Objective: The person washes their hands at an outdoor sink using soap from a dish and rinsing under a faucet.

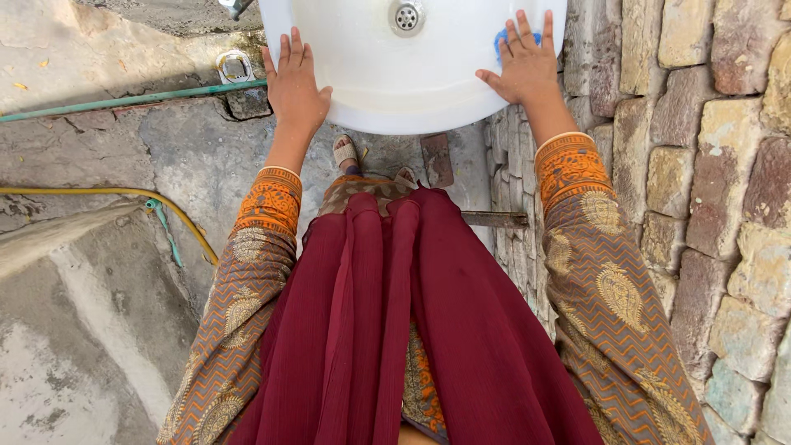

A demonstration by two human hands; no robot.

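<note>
Pressing flat, right hand [527,66] covers blue cloth [501,39] on white basin [395,91].

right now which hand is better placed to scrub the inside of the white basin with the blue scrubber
Right. The right hand lies flat on the blue scrubber inside the white ceramic basin, near the metal drain. The left hand only rests empty on the outer rim.

White basin [412,91], blue sponge [500,39], maroon scarf [395,313].
</note>
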